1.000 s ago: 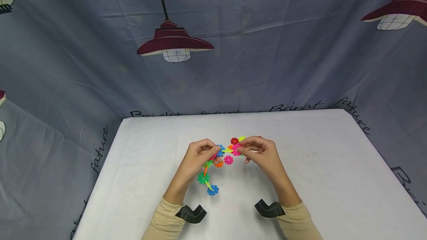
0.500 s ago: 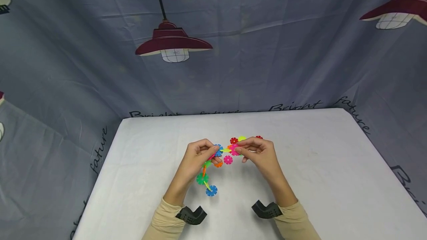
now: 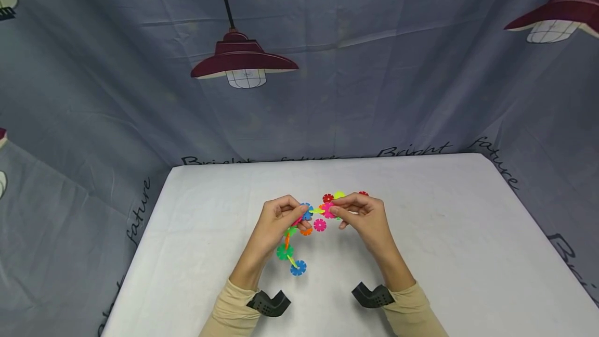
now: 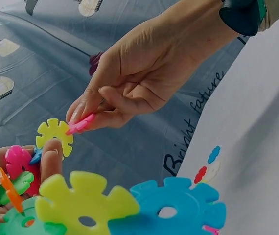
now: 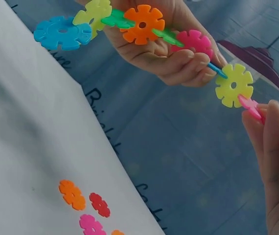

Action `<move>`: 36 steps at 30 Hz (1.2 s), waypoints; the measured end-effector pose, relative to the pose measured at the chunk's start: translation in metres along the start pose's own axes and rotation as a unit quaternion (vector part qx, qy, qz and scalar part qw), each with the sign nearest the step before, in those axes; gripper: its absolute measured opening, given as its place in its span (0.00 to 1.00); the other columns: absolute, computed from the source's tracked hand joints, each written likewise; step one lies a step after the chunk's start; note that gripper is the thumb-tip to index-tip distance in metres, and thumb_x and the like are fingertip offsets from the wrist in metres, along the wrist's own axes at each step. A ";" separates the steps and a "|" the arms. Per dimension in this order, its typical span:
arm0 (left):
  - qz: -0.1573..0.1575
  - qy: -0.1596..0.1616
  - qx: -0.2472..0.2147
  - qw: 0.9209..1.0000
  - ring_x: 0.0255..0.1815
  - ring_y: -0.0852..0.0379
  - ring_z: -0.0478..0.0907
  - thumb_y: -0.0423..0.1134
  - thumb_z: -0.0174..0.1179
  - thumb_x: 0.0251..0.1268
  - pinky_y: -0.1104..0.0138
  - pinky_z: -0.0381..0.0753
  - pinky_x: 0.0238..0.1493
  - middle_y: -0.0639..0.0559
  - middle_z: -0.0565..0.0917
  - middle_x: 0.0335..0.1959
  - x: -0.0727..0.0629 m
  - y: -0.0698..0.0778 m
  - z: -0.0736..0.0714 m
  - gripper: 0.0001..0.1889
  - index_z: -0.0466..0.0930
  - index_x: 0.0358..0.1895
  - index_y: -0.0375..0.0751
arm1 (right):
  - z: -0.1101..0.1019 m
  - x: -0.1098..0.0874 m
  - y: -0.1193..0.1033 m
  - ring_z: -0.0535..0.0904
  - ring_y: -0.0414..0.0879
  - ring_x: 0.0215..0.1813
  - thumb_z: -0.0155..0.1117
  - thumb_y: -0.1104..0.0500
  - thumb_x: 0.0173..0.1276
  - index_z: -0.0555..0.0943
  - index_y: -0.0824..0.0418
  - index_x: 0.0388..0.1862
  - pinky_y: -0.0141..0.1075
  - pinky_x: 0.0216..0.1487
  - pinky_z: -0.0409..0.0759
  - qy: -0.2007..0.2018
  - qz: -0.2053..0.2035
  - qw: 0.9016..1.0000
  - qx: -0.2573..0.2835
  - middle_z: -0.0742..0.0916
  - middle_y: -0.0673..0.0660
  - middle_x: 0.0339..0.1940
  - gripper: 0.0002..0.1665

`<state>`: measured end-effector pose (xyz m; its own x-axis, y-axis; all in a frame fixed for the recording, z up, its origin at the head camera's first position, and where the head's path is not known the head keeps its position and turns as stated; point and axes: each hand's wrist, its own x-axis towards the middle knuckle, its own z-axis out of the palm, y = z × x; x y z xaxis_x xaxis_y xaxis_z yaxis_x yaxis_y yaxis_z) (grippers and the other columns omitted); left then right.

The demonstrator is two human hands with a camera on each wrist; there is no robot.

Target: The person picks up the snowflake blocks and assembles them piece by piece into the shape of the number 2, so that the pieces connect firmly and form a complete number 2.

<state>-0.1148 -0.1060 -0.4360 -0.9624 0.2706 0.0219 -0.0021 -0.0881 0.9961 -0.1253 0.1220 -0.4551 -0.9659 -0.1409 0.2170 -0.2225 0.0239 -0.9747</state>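
A chain of notched plastic snowflake discs hangs from my left hand, which pinches a blue disc between thumb and fingers. From there the chain droops past pink, green and orange discs to a blue end disc. On the other side of the pinched blue disc sits a yellow disc, joined to it at the slots. My right hand pinches a pink disc by thumb and fingertips, its edge at the yellow disc's slot. The right fingers partly cover this pink disc.
Loose discs lie on the white table behind and below the hands, among them a pink one, an orange one and a red one. A grey curtain printed with lamps surrounds the table's back and sides.
My right hand has shifted slightly left with the pink disc, and the left-hand grip stays the same. The hanging end of the chain sways a little.
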 end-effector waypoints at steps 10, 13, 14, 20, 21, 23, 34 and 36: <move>0.009 -0.004 0.002 1.000 0.28 0.56 0.87 0.36 0.64 0.74 0.64 0.90 0.41 0.49 0.87 0.28 -0.001 -0.001 0.001 0.16 0.78 0.39 0.21 | 0.001 -0.001 0.000 0.85 0.39 0.28 0.74 0.70 0.64 0.87 0.73 0.41 0.32 0.18 0.79 0.002 -0.031 0.999 0.010 0.92 0.47 0.35 0.08; 0.012 -0.003 0.000 1.000 0.28 0.56 0.87 0.36 0.64 0.74 0.63 0.90 0.42 0.49 0.87 0.28 -0.001 -0.002 0.002 0.14 0.79 0.38 0.24 | 0.002 -0.001 -0.001 0.83 0.39 0.24 0.74 0.70 0.64 0.87 0.73 0.42 0.31 0.16 0.76 0.001 -0.036 0.999 0.018 0.92 0.47 0.35 0.09; 0.012 -0.002 -0.001 1.000 0.28 0.56 0.87 0.36 0.64 0.74 0.63 0.90 0.42 0.49 0.87 0.28 -0.001 -0.002 0.002 0.13 0.79 0.38 0.25 | 0.003 -0.002 -0.002 0.83 0.39 0.23 0.74 0.69 0.64 0.87 0.72 0.42 0.31 0.16 0.75 0.000 -0.036 0.999 0.018 0.92 0.47 0.35 0.09; 0.008 -0.007 -0.002 1.000 0.28 0.58 0.87 0.36 0.63 0.74 0.63 0.90 0.40 0.49 0.87 0.28 0.000 -0.002 0.002 0.14 0.78 0.38 0.23 | 0.001 -0.001 -0.003 0.86 0.40 0.28 0.75 0.67 0.64 0.88 0.68 0.42 0.33 0.17 0.78 0.000 -0.029 1.000 0.001 0.92 0.47 0.36 0.08; 0.007 -0.009 -0.002 1.000 0.28 0.58 0.87 0.36 0.63 0.74 0.63 0.90 0.40 0.48 0.87 0.28 0.000 -0.002 0.002 0.15 0.77 0.38 0.22 | 0.001 -0.001 -0.003 0.87 0.40 0.29 0.75 0.67 0.64 0.88 0.68 0.43 0.33 0.18 0.79 0.000 -0.028 1.000 -0.001 0.92 0.47 0.36 0.08; 0.005 -0.010 -0.001 1.000 0.28 0.57 0.87 0.36 0.64 0.74 0.63 0.90 0.40 0.48 0.86 0.28 0.000 -0.002 0.002 0.15 0.77 0.38 0.22 | 0.000 -0.001 -0.002 0.87 0.41 0.30 0.75 0.68 0.64 0.88 0.68 0.43 0.35 0.19 0.80 -0.002 -0.026 1.000 -0.004 0.92 0.48 0.36 0.08; 0.001 -0.005 -0.001 1.000 0.28 0.55 0.87 0.37 0.64 0.74 0.63 0.90 0.39 0.46 0.87 0.28 0.002 -0.003 -0.001 0.14 0.78 0.37 0.24 | -0.001 0.002 0.003 0.88 0.40 0.36 0.69 0.64 0.72 0.87 0.69 0.48 0.39 0.29 0.88 -0.001 -0.016 1.000 -0.012 0.91 0.49 0.40 0.10; -0.001 0.001 -0.002 1.000 0.28 0.55 0.86 0.37 0.64 0.74 0.64 0.90 0.39 0.44 0.87 0.29 0.001 -0.003 -0.002 0.15 0.78 0.37 0.25 | -0.001 0.003 0.007 0.88 0.42 0.38 0.66 0.62 0.75 0.87 0.69 0.49 0.41 0.30 0.89 0.008 -0.006 1.000 -0.019 0.91 0.54 0.42 0.11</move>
<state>-0.1168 -0.1074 -0.4390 -0.9630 0.2687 0.0207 -0.0041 -0.0913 0.9958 -0.1303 0.1222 -0.4614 -0.9649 -0.1266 0.2302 -0.2391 0.0593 -0.9692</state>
